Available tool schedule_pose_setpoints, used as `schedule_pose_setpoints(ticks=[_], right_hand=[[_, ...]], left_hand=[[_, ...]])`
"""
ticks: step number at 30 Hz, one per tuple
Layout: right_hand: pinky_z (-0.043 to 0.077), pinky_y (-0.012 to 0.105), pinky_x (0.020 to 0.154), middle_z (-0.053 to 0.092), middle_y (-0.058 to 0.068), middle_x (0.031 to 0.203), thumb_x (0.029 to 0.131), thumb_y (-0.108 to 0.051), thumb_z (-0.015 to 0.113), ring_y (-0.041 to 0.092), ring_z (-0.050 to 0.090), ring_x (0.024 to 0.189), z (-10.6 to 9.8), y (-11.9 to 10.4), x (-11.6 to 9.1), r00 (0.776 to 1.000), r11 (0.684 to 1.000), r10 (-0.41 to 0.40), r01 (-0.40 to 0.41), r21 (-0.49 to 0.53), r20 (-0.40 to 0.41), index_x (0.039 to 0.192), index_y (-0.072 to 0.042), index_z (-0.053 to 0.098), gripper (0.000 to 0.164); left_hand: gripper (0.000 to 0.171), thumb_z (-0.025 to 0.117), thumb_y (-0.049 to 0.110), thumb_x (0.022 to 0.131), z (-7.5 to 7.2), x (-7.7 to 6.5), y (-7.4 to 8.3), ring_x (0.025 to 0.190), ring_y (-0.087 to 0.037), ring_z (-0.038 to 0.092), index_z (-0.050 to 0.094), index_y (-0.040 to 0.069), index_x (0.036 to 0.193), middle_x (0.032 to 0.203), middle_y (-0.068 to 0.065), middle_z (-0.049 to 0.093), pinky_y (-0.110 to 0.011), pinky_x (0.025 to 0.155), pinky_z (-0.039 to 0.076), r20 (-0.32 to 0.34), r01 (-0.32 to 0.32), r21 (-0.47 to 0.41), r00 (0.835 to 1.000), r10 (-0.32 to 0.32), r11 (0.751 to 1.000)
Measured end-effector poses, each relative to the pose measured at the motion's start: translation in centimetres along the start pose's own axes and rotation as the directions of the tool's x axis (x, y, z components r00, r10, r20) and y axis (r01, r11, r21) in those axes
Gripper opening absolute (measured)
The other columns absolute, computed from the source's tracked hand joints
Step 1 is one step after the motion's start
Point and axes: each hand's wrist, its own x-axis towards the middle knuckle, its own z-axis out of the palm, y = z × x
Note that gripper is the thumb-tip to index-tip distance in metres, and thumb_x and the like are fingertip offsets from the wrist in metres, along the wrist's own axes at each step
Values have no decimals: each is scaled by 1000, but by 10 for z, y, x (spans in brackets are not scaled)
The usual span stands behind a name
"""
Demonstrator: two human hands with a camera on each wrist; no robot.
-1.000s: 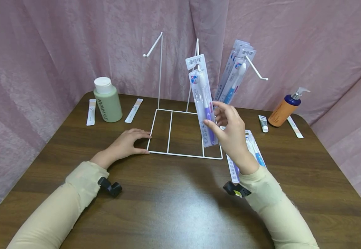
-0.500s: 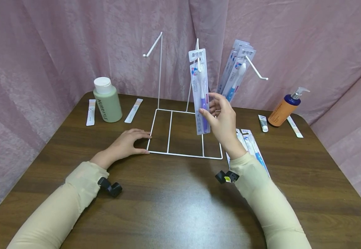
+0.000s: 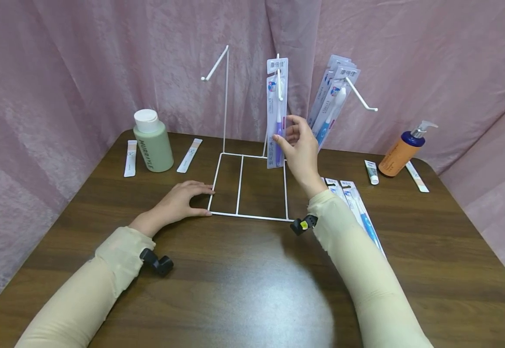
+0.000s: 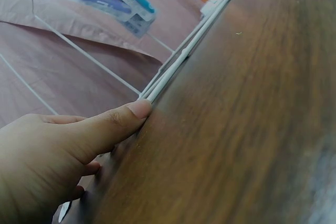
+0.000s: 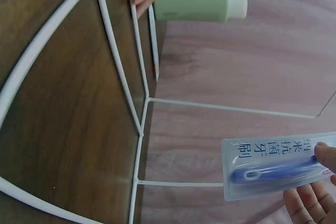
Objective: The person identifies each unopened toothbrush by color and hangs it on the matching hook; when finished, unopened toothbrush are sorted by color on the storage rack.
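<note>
Pink curtain point(image 3: 104, 72) hangs behind the brown wooden table point(image 3: 217, 290), close to where I stand. From the head view, one white wire rack point(image 3: 225, 106) stands on this table. The right hand point(image 3: 299, 145) pinches the lower part of a purple toothbrush pack point(image 3: 272, 116) between thumb and fingers. This pack is upright at the middle hook point(image 3: 280, 87), and the hook's end shows in front of it. Other packs point(image 3: 328, 104) hang on the right hook point(image 3: 361, 94), and more packs point(image 3: 358, 208) lie on the table. The left hand point(image 3: 171, 203) is spread at the left side of the rack's base.

From the left wrist, the left thumb touches the base bar; I think this hand steadies the rack.

From the right wrist, the pack's bottom end is seen, with the thumb on one face and fingers near the other; its top is outside the view.

I judge the step is hanging this pack. The next move probably calls for sliding it back along the hook, then a gentle release.
</note>
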Motion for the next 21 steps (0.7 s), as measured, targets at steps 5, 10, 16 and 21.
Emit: schedule_pose_setpoints(ticks=[5,10,16,21], right_hand=[[54,34,82,64,18,97,82,-13,76,27,64,85,6,5,12,1000,1000,13,-13,-7,-11,128,-4,54,51],[55,33,84,64,18,100,83,-14,75,27,64,88,11,10,22,1000,999,22,-23,-27,-13,129,-6,53,51],[54,32,86,62,17,103,84,-15,74,27,63,90,15,13,31,999,999,30,-31,-43,-11,129,-5,52,51],[53,32,87,64,17,105,85,-16,74,27,64,92,19,17,38,999,997,37,-39,-64,-24,129,-7,52,50]], left_hand=[[60,78,39,77,0,0,0,135,-34,42,61,13,129,143,-5,54,-60,110,28,0,7,-8,1000,-7,1000],[60,78,39,77,0,0,0,135,-34,42,61,14,129,143,-5,54,-60,110,28,-1,7,-6,1000,-7,1000],[60,78,39,77,-1,-1,2,135,-33,43,62,14,129,142,-6,54,-59,111,28,-4,8,-7,1000,-8,1000],[60,78,40,77,-1,-1,2,135,-33,43,62,14,129,142,-5,54,-59,111,28,-2,8,-1,1000,-8,1000]])
